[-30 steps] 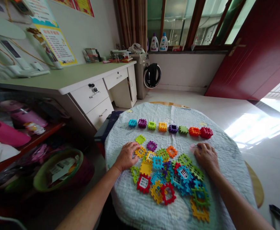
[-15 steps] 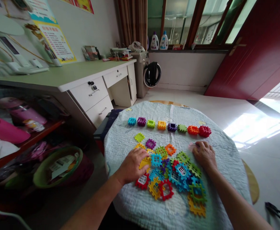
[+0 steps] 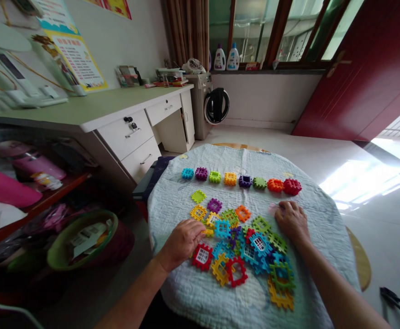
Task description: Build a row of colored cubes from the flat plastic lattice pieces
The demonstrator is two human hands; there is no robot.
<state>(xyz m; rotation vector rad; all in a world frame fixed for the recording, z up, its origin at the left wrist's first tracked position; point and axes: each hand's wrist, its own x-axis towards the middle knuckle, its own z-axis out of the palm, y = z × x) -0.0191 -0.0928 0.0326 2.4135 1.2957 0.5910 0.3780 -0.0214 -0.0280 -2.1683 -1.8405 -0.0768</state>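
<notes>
My left hand [image 3: 183,238] is closed at the left side of a loose pile, its fingertips on a yellow toothed building tile [image 3: 208,232], which they partly hide. Just below it lies a red tile with a white window grid [image 3: 202,257]. Around these are a blue window tile [image 3: 222,228], a red frame tile [image 3: 236,271] and a purple tile [image 3: 214,204]. My right hand [image 3: 292,221] rests on the cloth right of the pile, fingers loosely bent and apart, holding nothing I can see. Nearest to it is a green tile [image 3: 278,242].
Behind the pile runs a row of small assembled cubes, from a blue cube [image 3: 187,173] to a red cube [image 3: 292,186]. A pale quilted cloth [image 3: 255,306] covers the round table. A desk [image 3: 118,100] stands left, with a bin [image 3: 58,256] below; a washing machine [image 3: 200,105] is behind.
My left hand has drawn back slightly left, its fingers now closed at the yellow tile, uncovering another yellow tile above and the red window tile below. My right hand stays put.
</notes>
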